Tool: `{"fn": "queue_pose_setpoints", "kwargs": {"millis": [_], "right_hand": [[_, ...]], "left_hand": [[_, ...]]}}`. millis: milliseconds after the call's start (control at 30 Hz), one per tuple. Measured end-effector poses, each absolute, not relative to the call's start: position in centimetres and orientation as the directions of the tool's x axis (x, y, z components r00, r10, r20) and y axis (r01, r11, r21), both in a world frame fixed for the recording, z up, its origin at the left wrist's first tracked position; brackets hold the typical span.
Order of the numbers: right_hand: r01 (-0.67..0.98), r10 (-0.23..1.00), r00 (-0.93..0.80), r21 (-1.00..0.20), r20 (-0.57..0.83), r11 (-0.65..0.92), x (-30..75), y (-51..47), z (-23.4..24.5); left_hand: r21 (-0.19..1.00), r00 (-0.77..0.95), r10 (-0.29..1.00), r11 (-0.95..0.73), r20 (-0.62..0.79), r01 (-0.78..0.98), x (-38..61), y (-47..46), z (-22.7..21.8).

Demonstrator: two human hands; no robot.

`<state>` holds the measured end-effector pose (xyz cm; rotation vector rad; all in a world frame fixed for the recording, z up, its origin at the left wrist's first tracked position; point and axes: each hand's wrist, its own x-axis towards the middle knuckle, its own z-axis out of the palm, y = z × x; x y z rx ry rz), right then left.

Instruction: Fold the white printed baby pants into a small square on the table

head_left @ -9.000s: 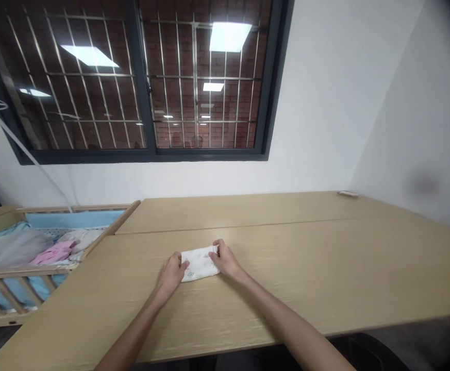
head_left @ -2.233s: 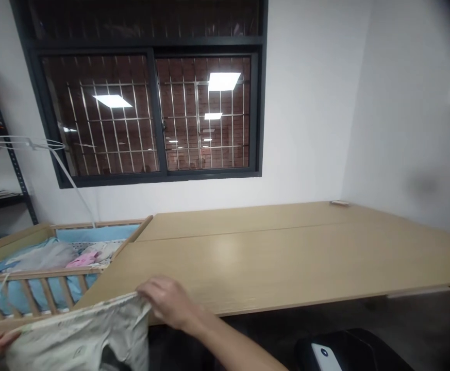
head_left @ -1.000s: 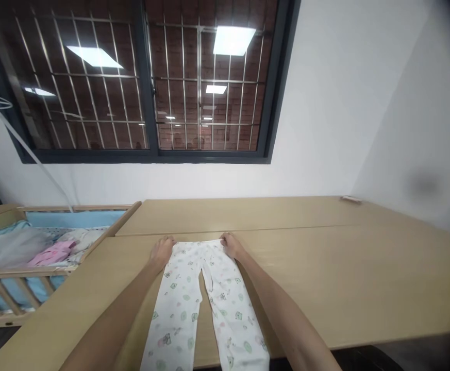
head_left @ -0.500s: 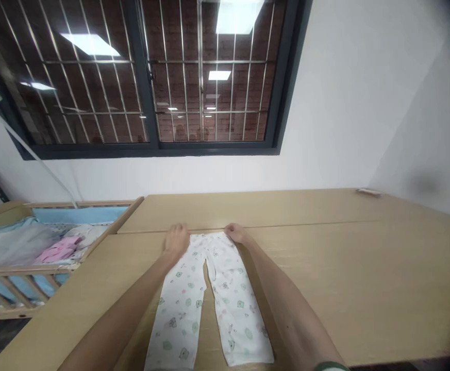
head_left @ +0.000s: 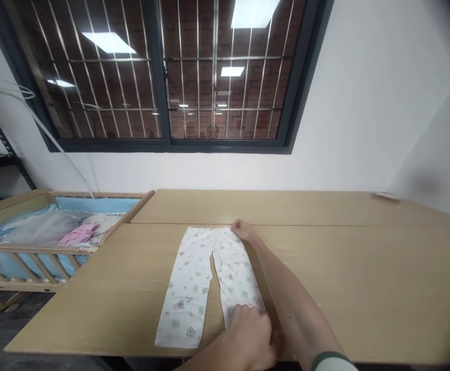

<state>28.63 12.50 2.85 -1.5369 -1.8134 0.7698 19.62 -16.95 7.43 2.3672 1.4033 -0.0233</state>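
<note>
White printed pants [head_left: 188, 288], small green and gray motifs, spread flat on a light wood table [head_left: 344, 278], center of view. Waistband at far side, just short of the seam [head_left: 325, 225] that splits the tabletop into 2 parts. 2 legs point toward the person, slightly apart, bare wood showing between them. Hem of the leg on the left lies near the front table edge.

Right hand [head_left: 243, 230]: at the waistband's right corner, fingers bent in, pinching the fabric there. Left hand [head_left: 250, 335]: reaches across to the lower end of the leg on the right, fingers curled over it; hem hidden under the hand, can't tell if cloth is gripped or only pressed. Right forearm runs just beside that leg; white sleeve [head_left: 333, 362] with green band at bottom edge.

Left side: wooden crib [head_left: 35, 249] next to table, blue lining [head_left: 97, 204], pink cloth [head_left: 78, 234] and pale bedding [head_left: 41, 226] inside. White pole [head_left: 70, 161] with ring rises behind it. Black shelf [head_left: 6, 136] far left. Small flat object [head_left: 386, 196] at table's far right, too small to identify. Dark-framed window [head_left: 166, 146] with metal bars on white wall [head_left: 360, 118].
</note>
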Motion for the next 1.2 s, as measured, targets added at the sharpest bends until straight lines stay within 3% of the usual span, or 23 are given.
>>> {"fn": "queue_pose_setpoints", "kwargs": {"millis": [133, 267, 467, 567, 633, 733, 867, 1033, 1100, 1200], "right_hand": [[0.659, 0.991, -0.073, -0.741, 0.111, 0.132, 28.3, 12.6, 2.7], [0.687, 0.995, -0.018, -0.721, 0.100, 0.085, 27.5, 12.4, 3.2], [0.679, 0.993, -0.008, -0.728, 0.118, 0.092, 24.7, 12.1, 6.2], [0.678, 0.990, -0.044, -0.724, 0.132, 0.127, 21.7, 12.5, 7.8], [0.685, 0.987, -0.067, -0.712, 0.146, 0.152, 19.0, 12.6, 8.2], [0.701, 0.980, -0.116, -0.686, 0.159, 0.194, 14.8, 12.4, 7.7], [0.729, 0.969, -0.190, -0.638, 0.160, 0.248, 10.2, 11.3, 6.2], [0.767, 0.961, -0.239, -0.580, 0.138, 0.274, 7.7, 10.3, 5.3], [0.766, 0.950, -0.282, -0.565, 0.135, 0.307, 7.4, 9.8, 5.5], [0.731, 0.909, -0.382, -0.546, 0.169, 0.409, 7.4, 7.7, 6.5]], "left_hand": [[0.396, 0.449, 0.883, -0.367, -0.136, 0.842, 18.3, -16.9, 6.7], [0.564, 0.403, 0.913, -0.299, -0.067, 0.770, 16.9, -17.4, 5.2], [0.905, 0.270, 0.959, -0.189, 0.087, 0.380, 13.8, -19.1, 4.5], [0.980, 0.169, 0.982, -0.112, 0.084, 0.166, 10.9, -20.7, 4.8], [0.984, 0.090, 0.994, -0.070, 0.056, 0.161, 8.4, -22.0, 4.8], [0.935, -0.047, 0.996, -0.050, 0.071, 0.352, 4.6, -23.4, 4.2], [0.743, -0.137, 0.985, 0.017, 0.101, 0.669, 0.5, -24.2, 1.9], [0.525, -0.150, 0.977, 0.049, 0.151, 0.850, -1.0, -24.3, -0.6], [0.425, -0.154, 0.962, 0.046, 0.224, 0.904, -1.0, -24.5, -0.9], [0.196, -0.115, 0.875, 0.023, 0.470, 0.980, -1.0, -24.9, -1.3]]}}
